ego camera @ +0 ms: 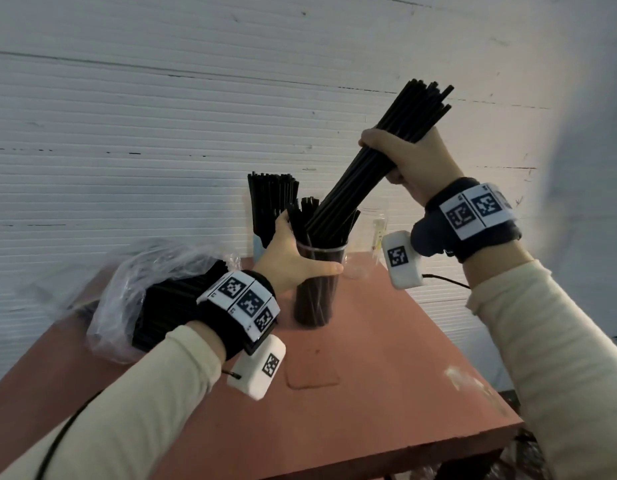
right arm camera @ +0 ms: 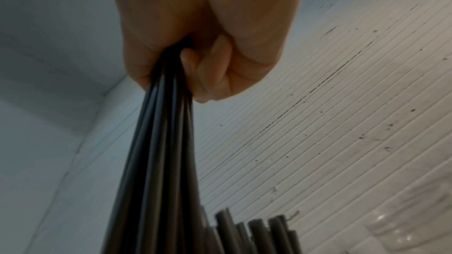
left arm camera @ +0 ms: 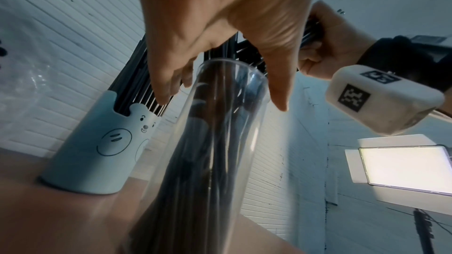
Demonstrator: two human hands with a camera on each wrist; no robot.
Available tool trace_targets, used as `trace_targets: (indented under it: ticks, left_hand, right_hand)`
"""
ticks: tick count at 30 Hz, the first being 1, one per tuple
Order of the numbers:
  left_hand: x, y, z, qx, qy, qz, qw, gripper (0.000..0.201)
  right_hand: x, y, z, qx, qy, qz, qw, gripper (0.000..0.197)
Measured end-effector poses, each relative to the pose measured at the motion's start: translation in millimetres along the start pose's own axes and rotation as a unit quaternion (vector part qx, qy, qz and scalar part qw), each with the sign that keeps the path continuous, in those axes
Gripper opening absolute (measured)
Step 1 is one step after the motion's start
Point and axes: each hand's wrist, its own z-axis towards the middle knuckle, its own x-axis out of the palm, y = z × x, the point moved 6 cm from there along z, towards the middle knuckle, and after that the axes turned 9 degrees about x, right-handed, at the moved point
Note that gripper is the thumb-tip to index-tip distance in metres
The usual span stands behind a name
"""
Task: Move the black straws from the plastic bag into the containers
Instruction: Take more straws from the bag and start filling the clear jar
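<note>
My right hand (ego camera: 404, 157) grips a thick bundle of black straws (ego camera: 362, 174) around its middle and holds it tilted. The bundle's lower ends reach into the tall clear container (ego camera: 317, 296), which holds other black straws. My left hand (ego camera: 300, 258) holds this container near its rim, thumb in front and fingers behind. The left wrist view shows those fingers (left arm camera: 166, 88) straddling the clear container (left arm camera: 220, 142). In the right wrist view my fist (right arm camera: 195, 55) is closed round the straws (right arm camera: 156, 161). A crumpled plastic bag (ego camera: 134, 275) with more straws lies at the table's left.
A pale blue bear-face container (left arm camera: 97, 152) full of straws stands behind, by the wall. An empty clear container (ego camera: 379, 226) stands to the right, at the back. The reddish table (ego camera: 386, 375) ends at a front-right edge. A lit light panel (left arm camera: 401, 169) hangs to the right.
</note>
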Motion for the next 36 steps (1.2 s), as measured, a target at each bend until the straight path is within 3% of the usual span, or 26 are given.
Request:
trace_targets:
  ticks: [4,8,13,16,18,23,25,27,29,33,36]
  left_hand:
    - [-2,5,3,-0.004,0.018,0.046,0.999,0.094]
    - [-5,10,2,0.0,0.018,0.053,0.998,0.094]
    - [-5,11,3,0.008,0.017,0.053,0.998,0.095]
    - [-5,13,3,0.011,0.011,0.056,0.998,0.093]
    - [-4,14,2,0.01,0.011,0.056,0.998,0.09]
    - [-4,14,1,0.01,0.01,0.057,0.998,0.089]
    - [-4,13,1,0.011,0.011,0.058,0.998,0.089]
    - [-5,13,1,0.012,0.01,0.06,0.998,0.089]
    - [-5,13,1,0.014,0.011,0.06,0.998,0.089]
    - [-4,14,1,0.015,0.013,0.05,0.999,0.092]
    - [-5,13,1,0.02,0.011,0.053,0.998,0.087]
  right_hand:
    - [10,-7,15,0.016,0.029,-0.065,0.997,0.022]
    - [31,-17,19,0.03,0.085,-0.168,0.982,0.025]
    - [54,-45,6,0.03,0.159,-0.297,0.941,0.03]
    - [55,-65,-3,0.042,0.143,-0.375,0.915,0.054]
    - [54,-66,-11,0.044,0.127,-0.363,0.922,0.059]
    - [57,-31,-30,-0.153,0.042,-0.209,0.965,0.073]
    - [60,-28,-34,-0.206,0.023,-0.178,0.962,0.066]
    - [67,-31,-36,-0.245,0.026,-0.217,0.945,0.053]
    - [72,-41,-35,-0.255,0.034,-0.275,0.926,0.038]
    - [65,-49,-31,-0.238,0.004,-0.288,0.928,0.02]
    - [65,-42,-31,-0.248,0.004,-0.274,0.929,0.035]
